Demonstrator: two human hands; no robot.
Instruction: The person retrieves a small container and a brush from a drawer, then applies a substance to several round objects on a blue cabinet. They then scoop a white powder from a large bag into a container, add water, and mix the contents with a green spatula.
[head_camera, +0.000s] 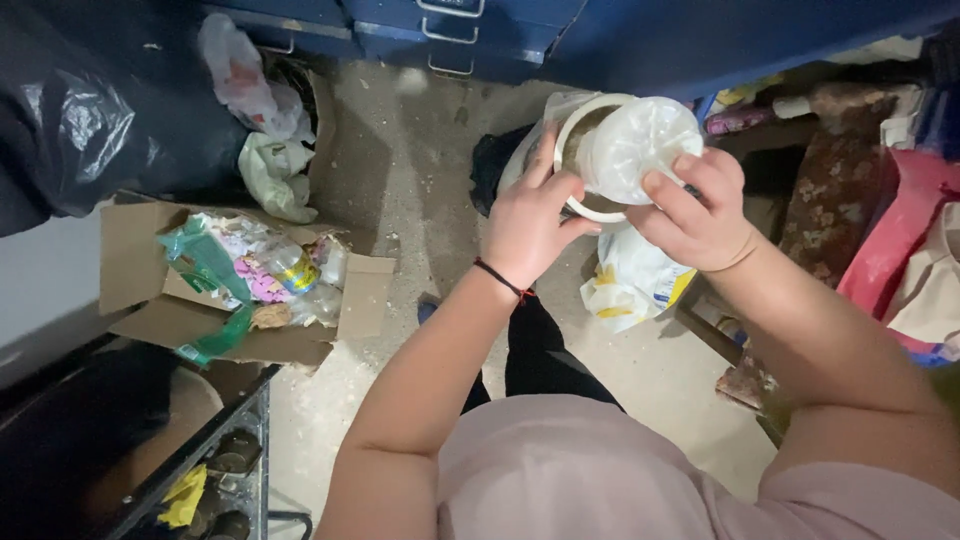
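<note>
Left hand (527, 225) wraps the white round container (585, 150) from the side, fingers clamped on its rim and wall. Right hand (697, 212) grips the translucent white lid (640, 148), fingertips on its edge; lid sits tilted against the container mouth, partly covering it (contents look brownish, can't tell what). Container is held in the air above the floor (400, 180), in front of the person's chest. Thin dark band on the left wrist. Below the hands: a white and yellow plastic bag (628, 285) on the floor. Further left: an open cardboard box (235, 285) full of wrappers and a plastic bottle, a black trash bag (90, 110) beside it. Blue metal drawers (450, 25) at the top.
</note>
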